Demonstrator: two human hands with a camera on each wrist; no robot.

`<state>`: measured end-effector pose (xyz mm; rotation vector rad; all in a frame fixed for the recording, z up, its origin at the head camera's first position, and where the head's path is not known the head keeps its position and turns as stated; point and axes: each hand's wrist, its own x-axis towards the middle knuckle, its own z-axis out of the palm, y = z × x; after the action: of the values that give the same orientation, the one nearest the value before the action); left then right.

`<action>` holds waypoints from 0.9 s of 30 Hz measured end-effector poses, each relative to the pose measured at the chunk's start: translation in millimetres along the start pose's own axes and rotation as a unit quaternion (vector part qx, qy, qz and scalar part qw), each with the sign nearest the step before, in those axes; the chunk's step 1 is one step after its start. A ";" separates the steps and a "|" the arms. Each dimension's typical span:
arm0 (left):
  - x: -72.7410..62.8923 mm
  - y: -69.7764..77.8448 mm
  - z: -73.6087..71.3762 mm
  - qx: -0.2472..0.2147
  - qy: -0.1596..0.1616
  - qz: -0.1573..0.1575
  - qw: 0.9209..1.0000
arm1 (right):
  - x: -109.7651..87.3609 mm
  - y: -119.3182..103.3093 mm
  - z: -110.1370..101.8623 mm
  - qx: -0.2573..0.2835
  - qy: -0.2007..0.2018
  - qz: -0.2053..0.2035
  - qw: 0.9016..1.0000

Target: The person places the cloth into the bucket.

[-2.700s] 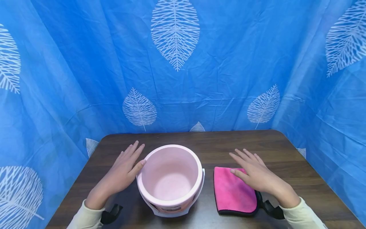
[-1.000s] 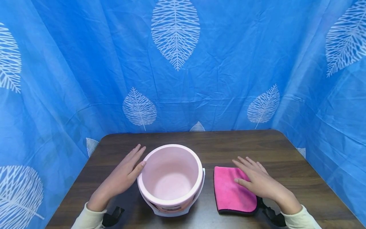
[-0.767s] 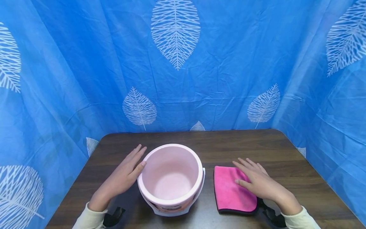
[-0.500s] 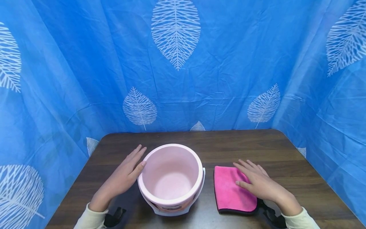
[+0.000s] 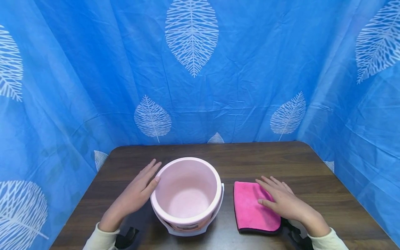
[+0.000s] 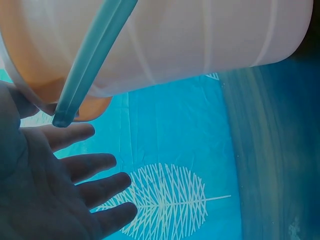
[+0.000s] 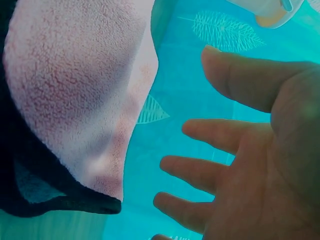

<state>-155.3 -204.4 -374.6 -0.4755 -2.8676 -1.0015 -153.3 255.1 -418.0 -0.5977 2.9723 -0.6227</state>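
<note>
A pale pink bucket (image 5: 188,189) stands upright on the table, its inside bare and its white handle (image 5: 204,227) lowered round the near side. My left hand (image 5: 134,194) is at its left, fingers stretched, the thumb at the rim; whether it touches I cannot tell. In the left wrist view the left hand (image 6: 55,180) has its fingers spread below the handle. To the right lies a folded bright pink cloth (image 5: 251,208) with black edging. Over its right part hovers my right hand (image 5: 285,199), fingers extended. The right wrist view shows a gap between the right hand (image 7: 235,155) and the fleecy cloth (image 7: 75,75).
The dark wooden table (image 5: 237,156) has rounded far corners. Blue curtains (image 5: 237,69) with white leaf prints hang behind it and along both sides. Black straps (image 5: 127,238) show beneath the wrists.
My right hand has come down and slightly back toward me over the cloth. The left hand has shifted a little to the right along the bucket. Bucket and cloth have stayed put.
</note>
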 end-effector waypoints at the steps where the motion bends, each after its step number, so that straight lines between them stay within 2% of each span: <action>1: 0.1 0.1 0.3 -0.001 0.000 -0.001 1.000 | -0.1 0.3 0.1 0.000 0.001 0.000 1.000; 8: 0.7 0.2 2.2 -0.013 -0.005 -0.009 1.000 | -1.1 1.1 0.8 0.008 -0.010 0.012 1.000; 16: 0.4 -0.4 4.5 -0.038 -0.006 -0.009 0.999 | -3.0 3.4 3.4 0.004 -0.015 0.007 1.000; 21: -0.2 -2.0 6.2 -0.055 -0.007 -0.018 0.998 | -3.5 2.9 4.9 0.006 -0.034 0.019 0.999; 27: 1.0 -3.1 9.6 -0.054 0.006 -0.001 0.999 | -4.8 3.2 5.5 0.008 -0.039 0.026 0.999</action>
<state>-156.9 -200.5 -383.8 -0.4741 -2.8149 -1.1589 -149.4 257.5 -424.5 -0.5276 2.8968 -0.6035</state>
